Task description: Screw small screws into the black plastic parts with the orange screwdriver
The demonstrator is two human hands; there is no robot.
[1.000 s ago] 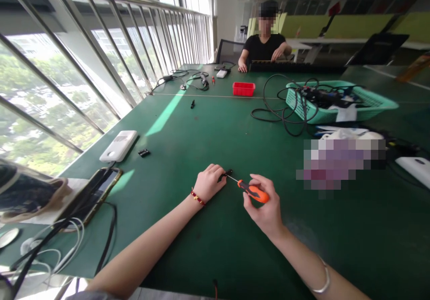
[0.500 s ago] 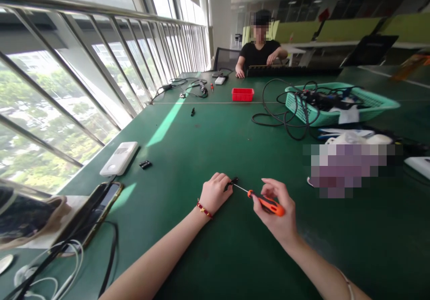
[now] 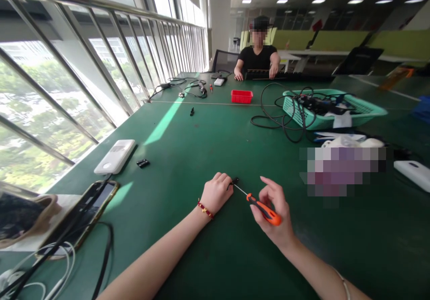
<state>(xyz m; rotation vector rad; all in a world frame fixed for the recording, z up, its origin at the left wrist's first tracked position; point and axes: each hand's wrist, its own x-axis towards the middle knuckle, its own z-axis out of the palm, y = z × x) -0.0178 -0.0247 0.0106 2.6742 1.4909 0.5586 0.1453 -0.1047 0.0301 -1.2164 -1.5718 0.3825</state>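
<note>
My left hand (image 3: 217,193) rests on the green table (image 3: 188,255), closed around a small black part (image 3: 235,181). Only the end of that part shows past my fingers, so its kind is unclear. Between the thumb and fingers of my right hand (image 3: 276,210) is an orange and black screwdriver (image 3: 264,209). Its thin shaft points left and its tip meets the black part beside my left fingers. My right index finger is raised off the handle.
Left of my arm lie a white power bank (image 3: 115,157), a small black piece (image 3: 143,163) and a phone (image 3: 90,215) with cables. Farther off stand a red box (image 3: 242,97) and a green basket (image 3: 366,119) of cables. Across the table a person (image 3: 258,58) sits.
The view has tilted up and shifted slightly. My left hand keeps the black part in place; my right fingers have shifted around the screwdriver handle. The person opposite has lowered a hand to the table.
</note>
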